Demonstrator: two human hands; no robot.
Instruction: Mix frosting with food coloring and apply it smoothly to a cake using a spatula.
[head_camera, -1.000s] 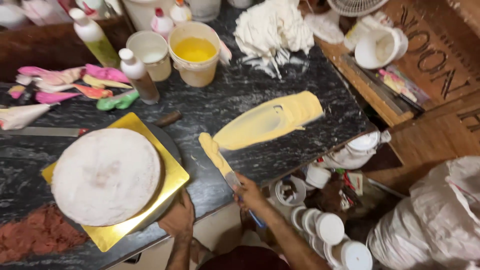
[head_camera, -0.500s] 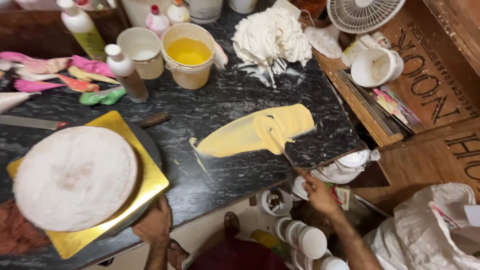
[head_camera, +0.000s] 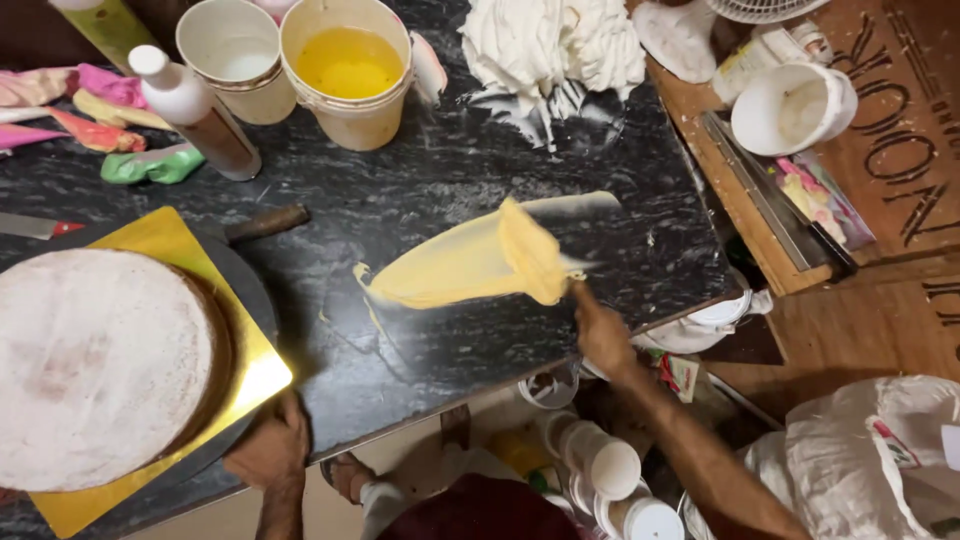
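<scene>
Dark-lettered wooden sign (head_camera: 890, 130) right of counter.

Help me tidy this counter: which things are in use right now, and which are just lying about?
In use: right hand, spatula, yellow cream, left hand, turntable, cake.

Lying about: piping bags, bottle, white cup, yellow tub, white cream, knife.

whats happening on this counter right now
A person is working yellow cream on a black marble counter. The right hand drags a spatula, its blade blurred, through the spread-out patch. The left hand rests at the counter's near edge beside a round pale cake on a square gold board. A bucket of yellow liquid and a heap of white cream sit behind.
</scene>
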